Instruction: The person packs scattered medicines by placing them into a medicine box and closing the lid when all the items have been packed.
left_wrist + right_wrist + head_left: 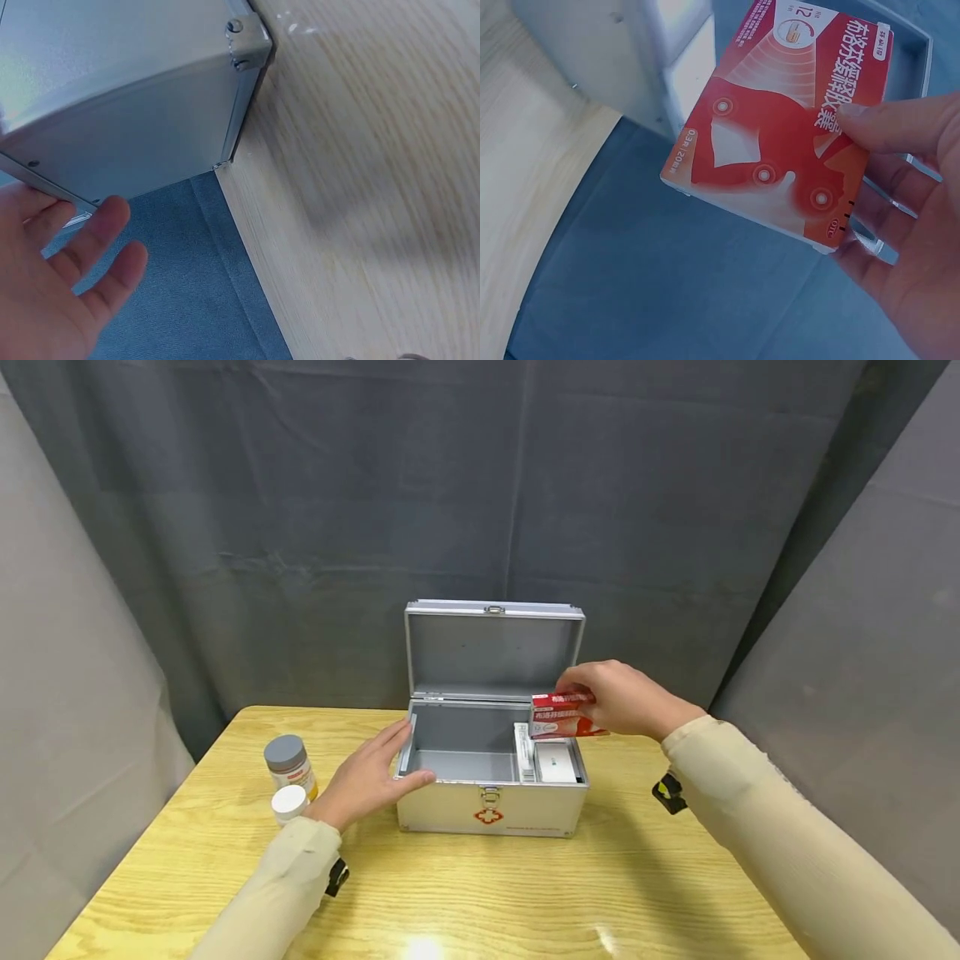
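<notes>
A silver metal first-aid case (450, 806) with an orange cross stands on the table, its lid (487, 652) raised. My right hand (630, 700) pinches a red and white medicine box (780, 142) between thumb and fingers, over the right end of the case. Below that box, a white box (555, 763) and a narrow upright white box (523, 753) sit inside. At the case's left rim lies my left hand (366, 782), fingers extended along the side and thumb over the front corner. The left wrist view shows its fingertips (112, 214) right by the side wall.
Left of my left hand stand a grey-capped bottle (288, 760) and a white-capped bottle (289, 803). The wooden table (480, 893) has its back edge near a dark grey curtain (337, 527). Pale curtains (885, 610) hang at both sides.
</notes>
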Demonstrator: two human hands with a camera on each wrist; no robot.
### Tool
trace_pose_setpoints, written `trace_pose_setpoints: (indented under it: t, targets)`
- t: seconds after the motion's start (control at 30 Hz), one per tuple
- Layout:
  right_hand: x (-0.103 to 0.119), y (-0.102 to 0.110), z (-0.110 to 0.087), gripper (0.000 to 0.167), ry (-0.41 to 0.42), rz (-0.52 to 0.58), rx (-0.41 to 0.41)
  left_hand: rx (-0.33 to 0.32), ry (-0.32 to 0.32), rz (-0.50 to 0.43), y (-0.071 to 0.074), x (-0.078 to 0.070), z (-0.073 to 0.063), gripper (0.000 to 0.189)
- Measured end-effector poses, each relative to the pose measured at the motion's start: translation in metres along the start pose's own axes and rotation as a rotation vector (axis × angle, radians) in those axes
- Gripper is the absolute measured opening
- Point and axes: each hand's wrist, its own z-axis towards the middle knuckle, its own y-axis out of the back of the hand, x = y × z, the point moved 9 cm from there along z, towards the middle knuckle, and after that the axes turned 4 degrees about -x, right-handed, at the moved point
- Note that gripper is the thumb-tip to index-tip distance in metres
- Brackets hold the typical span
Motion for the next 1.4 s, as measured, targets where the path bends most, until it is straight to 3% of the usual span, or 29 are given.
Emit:
trace_pose_setpoints:
  t: [0.3, 0.63, 0.87, 1.0, 1.23, 1.4]
  targets:
    - [0.026, -0.005, 0.019, 0.029, 0.057, -0.03, 0.025, 0.022, 0.022, -0.015, -0.002, -0.001, -0.001, 0.095]
    - [0.058, -0.024, 0.039, 0.024, 0.134, -0.052, 0.097, 0.01, 0.037, 0.012, -0.003, -0.002, -0.005, 0.095]
    - [0.072, -0.026, 0.047, 0.024, 0.186, -0.075, 0.119, 0.003, 0.048, 0.012, 0.0, -0.003, -0.005, 0.096]
    - [0.077, -0.028, 0.05, 0.025, 0.19, -0.067, 0.148, 0.02, 0.057, 0.01, -0.002, -0.005, -0.006, 0.096]
    - [0.088, -0.035, 0.051, 0.036, 0.257, -0.095, 0.157, 0.039, 0.061, 0.017, -0.004, -0.009, -0.004, 0.097]
    - [0.095, -0.044, 0.049, 0.034, 0.315, -0.122, 0.195, 0.058, 0.057, 0.017, -0.005, -0.013, -0.003, 0.097]
